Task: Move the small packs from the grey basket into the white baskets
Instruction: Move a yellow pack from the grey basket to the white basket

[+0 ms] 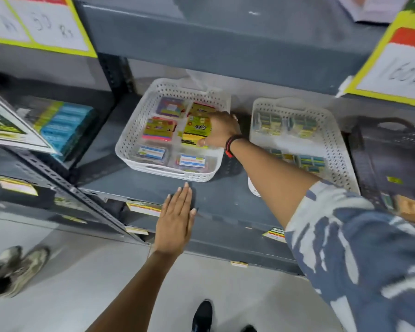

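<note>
Two white baskets sit side by side on a grey shelf (225, 200). The left white basket (130, 140) holds small packs in rows: a purple pack (170, 107) at 11 o'clock, a pink-edged pack (159, 129) at 9 o'clock, two blue-and-white packs (151, 153) along the near wall at 6 o'clock, and yellow-green ones toward 1 o'clock. The right white basket (333, 144) carries rows of smaller green-and-blue packs (312, 161). A dark basket (393, 152) stands at 3 o'clock of it; its contents cannot be made out.

The right hand (222, 131) reaches into the left basket, its fingers (203, 142) curled around a yellow-green pack (195, 131) resting on the others. The arm stretches forward from 5 o'clock, a red-and-black band (230, 146) at the wrist.

The left hand (176, 219) lies flat, fingers straight and together, holding nothing, on the shelf's front edge at 6 o'clock of the left basket.
</note>
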